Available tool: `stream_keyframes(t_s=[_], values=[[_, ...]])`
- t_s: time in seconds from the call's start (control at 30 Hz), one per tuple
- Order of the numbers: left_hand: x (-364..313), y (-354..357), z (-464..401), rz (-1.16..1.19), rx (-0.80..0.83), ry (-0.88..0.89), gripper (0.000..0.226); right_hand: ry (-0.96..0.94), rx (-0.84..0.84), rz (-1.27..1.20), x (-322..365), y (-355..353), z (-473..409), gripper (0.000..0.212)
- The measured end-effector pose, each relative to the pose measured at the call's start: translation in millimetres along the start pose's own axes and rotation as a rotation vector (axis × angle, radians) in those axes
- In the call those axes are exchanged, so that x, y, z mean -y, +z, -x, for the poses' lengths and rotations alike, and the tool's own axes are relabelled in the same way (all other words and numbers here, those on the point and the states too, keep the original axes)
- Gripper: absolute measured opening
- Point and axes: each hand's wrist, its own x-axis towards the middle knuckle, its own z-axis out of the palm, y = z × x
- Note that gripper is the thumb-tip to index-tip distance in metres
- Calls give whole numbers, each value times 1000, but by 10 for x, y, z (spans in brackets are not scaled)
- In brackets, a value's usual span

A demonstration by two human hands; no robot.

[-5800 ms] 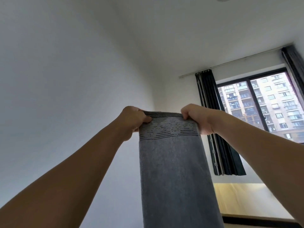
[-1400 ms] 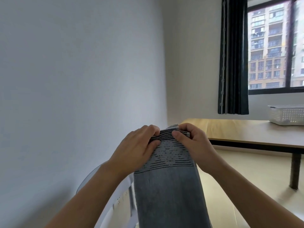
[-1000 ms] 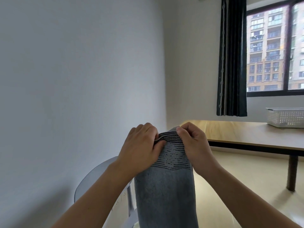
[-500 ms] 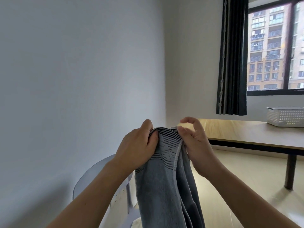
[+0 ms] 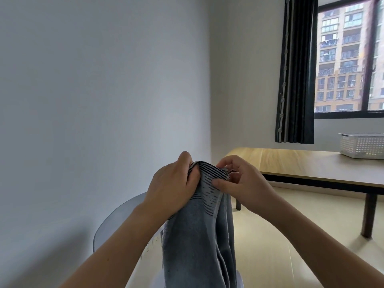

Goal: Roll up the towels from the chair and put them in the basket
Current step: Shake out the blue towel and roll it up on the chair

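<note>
Left hand [image 5: 173,187] grips the top of the grey towel [image 5: 197,242], its fingers curled over the striped band at the upper edge, while the right hand [image 5: 242,183] pinches the same band from the other side between thumb and fingertips. Both hands sit close together, clamped on the cloth in mid-air in front of the person. From there the towel hangs straight down, long axis vertical, folded lengthwise into several layers; its lower end is cut off by the bottom of the frame. No label or writing can be made out on it. Behind it, a pale chair [image 5: 116,223] shows only its curved back, the seat mostly hidden by arms and cloth. Well apart, at the far right on the wooden table [image 5: 301,165], stands a white perforated basket [image 5: 362,145], cropped by the frame edge.
</note>
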Motion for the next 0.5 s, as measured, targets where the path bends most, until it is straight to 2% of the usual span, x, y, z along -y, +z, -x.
stream_keyframes(t_s=[0.13,0.23,0.33,0.37,0.5], values=[[80,-4,48,-79,61,142,25,-104,124,469,66,-135,-117,13],[173,-14,115,-133,137,202,14,-146,242,660,124,-221,-199,9],[210,60,189,-213,231,131,48,-195,280,726,187,-221,-242,9],[189,88,191,-292,237,102,50,-202,281,712,201,-216,-249,10],[86,84,117,-490,156,-14,22,-138,289,573,230,-243,-292,21]])
